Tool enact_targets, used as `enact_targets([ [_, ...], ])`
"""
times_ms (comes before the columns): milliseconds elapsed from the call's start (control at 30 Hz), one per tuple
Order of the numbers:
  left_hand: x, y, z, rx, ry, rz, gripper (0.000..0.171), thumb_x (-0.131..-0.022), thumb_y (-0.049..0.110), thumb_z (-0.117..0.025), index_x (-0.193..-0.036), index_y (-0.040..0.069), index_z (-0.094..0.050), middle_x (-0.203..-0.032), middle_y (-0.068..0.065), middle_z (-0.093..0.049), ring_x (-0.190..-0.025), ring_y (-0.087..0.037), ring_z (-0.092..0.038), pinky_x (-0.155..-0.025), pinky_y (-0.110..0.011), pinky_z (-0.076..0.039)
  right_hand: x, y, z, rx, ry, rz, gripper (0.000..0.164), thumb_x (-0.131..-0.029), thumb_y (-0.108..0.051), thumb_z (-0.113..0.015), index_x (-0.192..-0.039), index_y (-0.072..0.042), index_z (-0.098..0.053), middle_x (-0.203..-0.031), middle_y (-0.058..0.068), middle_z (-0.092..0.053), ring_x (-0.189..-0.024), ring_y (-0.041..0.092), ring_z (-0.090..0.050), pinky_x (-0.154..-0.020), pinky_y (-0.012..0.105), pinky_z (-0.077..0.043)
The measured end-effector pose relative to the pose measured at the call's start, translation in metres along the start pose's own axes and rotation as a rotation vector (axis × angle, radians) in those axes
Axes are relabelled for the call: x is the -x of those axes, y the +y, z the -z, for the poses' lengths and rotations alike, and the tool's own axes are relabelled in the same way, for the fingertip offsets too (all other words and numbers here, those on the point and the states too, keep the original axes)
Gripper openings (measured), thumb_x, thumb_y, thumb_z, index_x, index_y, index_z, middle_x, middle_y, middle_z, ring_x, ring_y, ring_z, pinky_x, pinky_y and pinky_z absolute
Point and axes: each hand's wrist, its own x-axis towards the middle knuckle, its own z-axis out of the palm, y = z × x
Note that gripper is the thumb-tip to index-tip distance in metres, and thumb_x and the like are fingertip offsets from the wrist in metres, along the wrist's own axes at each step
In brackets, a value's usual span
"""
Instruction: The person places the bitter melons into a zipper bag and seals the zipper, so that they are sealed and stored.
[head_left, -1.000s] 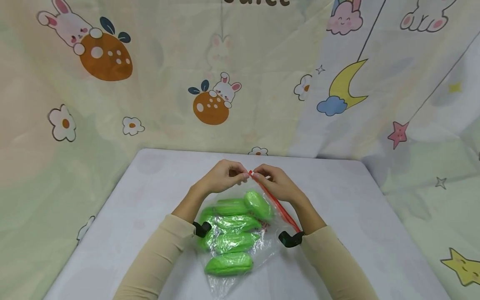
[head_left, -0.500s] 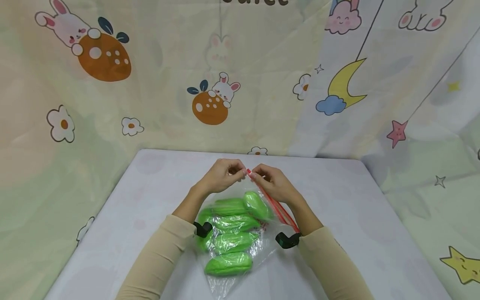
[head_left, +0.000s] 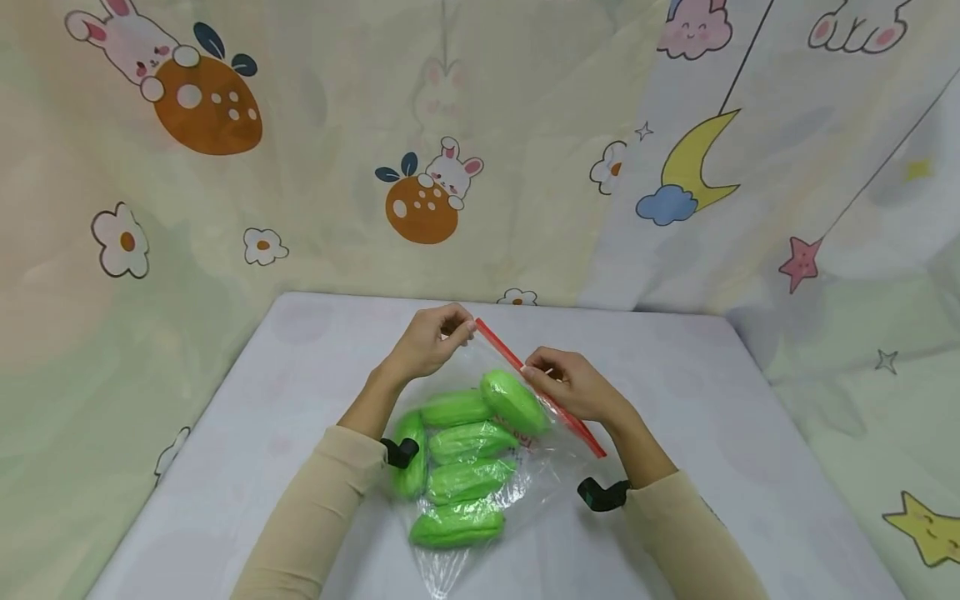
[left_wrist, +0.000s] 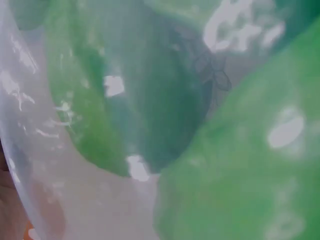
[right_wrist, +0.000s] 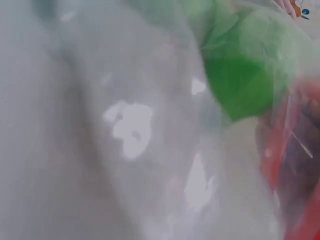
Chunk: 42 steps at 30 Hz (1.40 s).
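Observation:
A clear zip bag [head_left: 551, 487] with a red zip strip [head_left: 498, 343] lies on the table. Inside are several plump, oblong green pieces [head_left: 471, 443], like small gourds or cucumbers. With thumb and fingertips my left hand [head_left: 427, 342] pinches the bag's far corner, at the end of the strip. Partway down the same strip, my right hand [head_left: 573, 385] pinches it between thumb and fingers. The left wrist view is filled by green pieces [left_wrist: 240, 165] behind shiny plastic. The right wrist view has crinkled film, one green piece [right_wrist: 245, 75] and the red strip [right_wrist: 274, 155].
The bag rests on a white-covered table [head_left: 330, 333] with rounded far corners. Behind it hangs a patterned cloth [head_left: 322, 183] with rabbits, flowers and a moon. A black wrist mount [head_left: 602, 495] on the right arm sits close beside the bag.
My right hand has slid along the red strip, toward me and to the right. My left hand has shifted slightly away and left, and the strip is now stretched straight between.

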Motion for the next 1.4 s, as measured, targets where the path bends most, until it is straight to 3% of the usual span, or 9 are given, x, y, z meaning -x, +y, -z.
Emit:
enact_targets([
  [100,0.0,-0.004,0.001,-0.006,0.01,0.001,0.015,-0.107,0.019,-0.057,-0.102,0.009,-0.067,-0.09,-0.004,-0.069,-0.081,-0.035,-0.068,-0.069,-0.03,-0.053,0.012,0.003,0.004,0.025,-0.008,-0.001,0.012,-0.105,-0.025,-0.06,-0.101,-0.019,-0.069,-0.09,-0.003,-0.068,-0.08,0.015,-0.063,-0.07,0.03,-0.052],
  [300,-0.001,-0.012,0.007,-0.019,0.041,-0.007,0.017,-0.107,0.019,-0.056,-0.105,0.007,-0.066,-0.091,-0.006,-0.068,-0.08,-0.024,-0.065,-0.07,-0.03,-0.053,0.041,0.013,0.011,0.072,0.003,-0.038,0.016,-0.105,-0.025,-0.061,-0.102,-0.012,-0.07,-0.094,0.005,-0.072,-0.084,0.012,-0.064,-0.072,0.03,-0.053],
  [533,0.003,-0.022,0.018,-0.01,0.081,0.025,0.016,-0.107,0.018,-0.055,-0.107,0.004,-0.064,-0.097,-0.022,-0.067,-0.085,-0.039,-0.066,-0.073,-0.03,-0.053,0.079,0.024,0.018,0.059,0.007,-0.121,0.017,-0.105,-0.027,-0.061,-0.102,-0.012,-0.069,-0.088,0.009,-0.069,-0.08,0.013,-0.064,-0.068,0.027,-0.05],
  [733,0.006,-0.026,0.021,-0.043,0.105,0.046,0.016,-0.107,0.017,-0.055,-0.106,0.005,-0.065,-0.092,-0.013,-0.066,-0.075,-0.032,-0.06,-0.064,-0.027,-0.048,0.096,0.033,0.019,0.03,0.008,-0.149,0.015,-0.104,-0.023,-0.062,-0.1,-0.011,-0.068,-0.092,0.014,-0.068,-0.077,0.022,-0.062,-0.066,0.027,-0.05],
  [800,0.005,-0.023,0.021,-0.048,0.095,0.074,0.019,-0.108,0.02,-0.054,-0.107,0.005,-0.065,-0.09,-0.009,-0.065,-0.069,-0.028,-0.054,-0.062,-0.028,-0.044,0.094,0.037,0.019,0.021,-0.002,-0.156,0.017,-0.106,-0.023,-0.06,-0.101,-0.009,-0.067,-0.092,0.014,-0.068,-0.077,0.026,-0.063,-0.066,0.027,-0.05],
  [900,0.002,-0.015,0.021,-0.033,0.067,0.15,0.024,-0.109,0.024,-0.051,-0.114,0.005,-0.067,-0.094,-0.006,-0.067,-0.072,-0.027,-0.057,-0.064,-0.03,-0.047,0.088,0.044,0.019,0.003,-0.02,-0.174,0.02,-0.107,-0.023,-0.056,-0.101,-0.007,-0.065,-0.092,0.012,-0.068,-0.079,0.029,-0.065,-0.069,0.029,-0.053],
  [1067,0.002,-0.006,0.022,-0.027,-0.066,0.248,0.038,-0.11,0.031,-0.05,-0.142,0.013,-0.055,-0.127,-0.009,-0.066,-0.1,-0.028,-0.069,-0.082,-0.04,-0.056,0.087,0.054,0.022,-0.037,-0.103,-0.193,0.02,-0.107,-0.019,-0.056,-0.102,-0.003,-0.066,-0.091,0.013,-0.067,-0.078,0.03,-0.066,-0.07,0.036,-0.057],
  [1200,0.004,-0.001,0.023,-0.02,-0.123,0.268,0.045,-0.109,0.034,-0.052,-0.151,0.019,-0.045,-0.144,-0.008,-0.058,-0.116,-0.025,-0.066,-0.096,-0.045,-0.055,0.084,0.057,0.028,-0.008,-0.142,-0.195,0.019,-0.107,-0.021,-0.057,-0.105,-0.006,-0.068,-0.093,0.011,-0.068,-0.078,0.028,-0.066,-0.069,0.032,-0.057],
  [1400,0.009,0.002,0.023,-0.03,-0.156,0.264,0.044,-0.108,0.033,-0.053,-0.149,0.018,-0.046,-0.145,-0.006,-0.057,-0.126,-0.027,-0.061,-0.104,-0.046,-0.051,0.08,0.059,0.035,0.067,-0.113,-0.193,0.019,-0.106,-0.021,-0.058,-0.112,-0.007,-0.069,-0.1,0.007,-0.072,-0.086,0.026,-0.068,-0.073,0.029,-0.056],
])
